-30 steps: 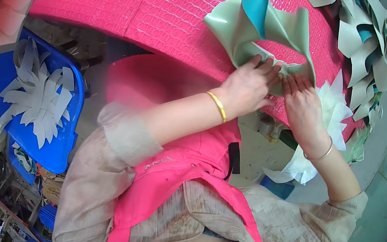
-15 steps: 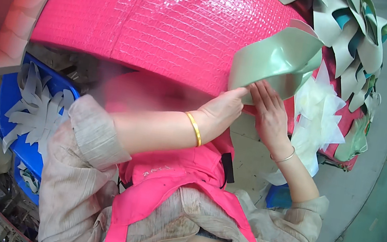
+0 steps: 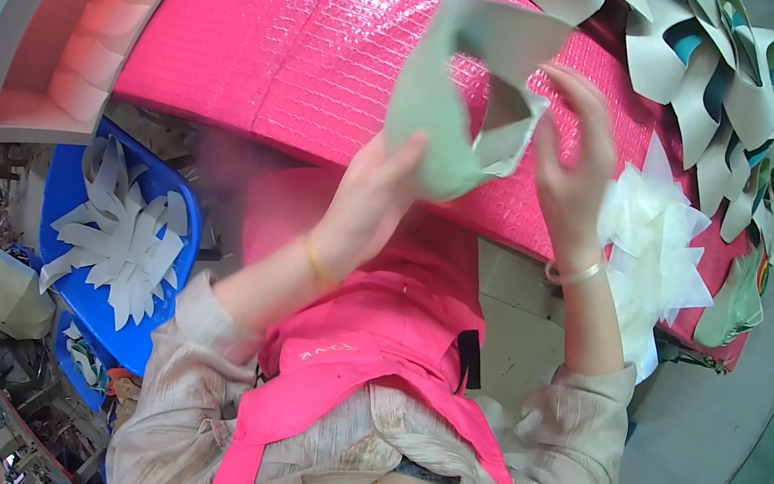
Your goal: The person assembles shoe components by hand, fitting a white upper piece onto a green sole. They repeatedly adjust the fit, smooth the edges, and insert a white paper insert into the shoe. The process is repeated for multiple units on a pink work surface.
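Note:
A pale green shoe upper [image 3: 430, 97], bent into a loop with an opening through it, is held up over the near edge of the pink-covered table. My left hand [image 3: 379, 180] grips its lower left side, thumb against the outer face. Beside its right edge is my right hand [image 3: 577, 161], fingers and thumb apart and smeared by motion. I see nothing in that hand; whether a fingertip touches the upper I cannot tell.
Shiny pink sheeting covers the table [image 3: 264, 60]. White tissue-like sheets [image 3: 655, 244] lie right of my right hand, below a heap of pale shoe uppers [image 3: 703, 100]. An orange-lit box [image 3: 55, 37] stands at far left. Below it, a blue chair [image 3: 169, 309] bears white cut pieces [image 3: 123, 246].
The shoe upper has moved left and been turned, so its opening now shows. My left hand has shifted left with it. My right hand has come away from the left one and spread its fingers.

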Demonstrator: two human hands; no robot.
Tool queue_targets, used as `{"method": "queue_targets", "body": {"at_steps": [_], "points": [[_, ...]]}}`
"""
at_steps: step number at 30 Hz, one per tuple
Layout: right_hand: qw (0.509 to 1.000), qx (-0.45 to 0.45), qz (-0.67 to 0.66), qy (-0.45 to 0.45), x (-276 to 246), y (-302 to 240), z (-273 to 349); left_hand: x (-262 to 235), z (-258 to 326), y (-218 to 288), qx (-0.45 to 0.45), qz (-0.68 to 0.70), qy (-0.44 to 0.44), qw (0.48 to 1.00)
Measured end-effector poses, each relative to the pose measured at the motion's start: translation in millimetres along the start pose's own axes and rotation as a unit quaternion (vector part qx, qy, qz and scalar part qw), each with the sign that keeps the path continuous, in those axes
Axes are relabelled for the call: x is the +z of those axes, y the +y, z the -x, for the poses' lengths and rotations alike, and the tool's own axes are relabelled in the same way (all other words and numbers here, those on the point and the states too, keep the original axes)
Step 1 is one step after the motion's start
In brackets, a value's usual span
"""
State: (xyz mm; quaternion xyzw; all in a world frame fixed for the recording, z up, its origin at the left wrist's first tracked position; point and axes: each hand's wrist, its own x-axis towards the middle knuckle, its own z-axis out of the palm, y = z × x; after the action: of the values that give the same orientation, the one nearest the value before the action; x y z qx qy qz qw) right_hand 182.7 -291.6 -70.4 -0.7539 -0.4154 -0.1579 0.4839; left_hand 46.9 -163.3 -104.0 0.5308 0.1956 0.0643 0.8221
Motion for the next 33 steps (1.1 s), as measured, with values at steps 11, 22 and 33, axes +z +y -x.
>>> {"method": "queue_targets", "body": {"at_steps": [11, 22, 33], "points": [[0.897, -0.116, 0.297, -0.307, 65, 39, -22, -30, -125, 64, 0.342, -0.588, 0.059, 0.731], [0.947, -0.149, 0.142, -0.248, 21, 30, -13, -26, -137, 79, 0.182, -0.493, 0.005, 0.851], [0.882, 0.343, -0.190, -0.260, 41, 49, -33, -30, -66, 70, 0.288, -0.732, 0.027, 0.617]]}}
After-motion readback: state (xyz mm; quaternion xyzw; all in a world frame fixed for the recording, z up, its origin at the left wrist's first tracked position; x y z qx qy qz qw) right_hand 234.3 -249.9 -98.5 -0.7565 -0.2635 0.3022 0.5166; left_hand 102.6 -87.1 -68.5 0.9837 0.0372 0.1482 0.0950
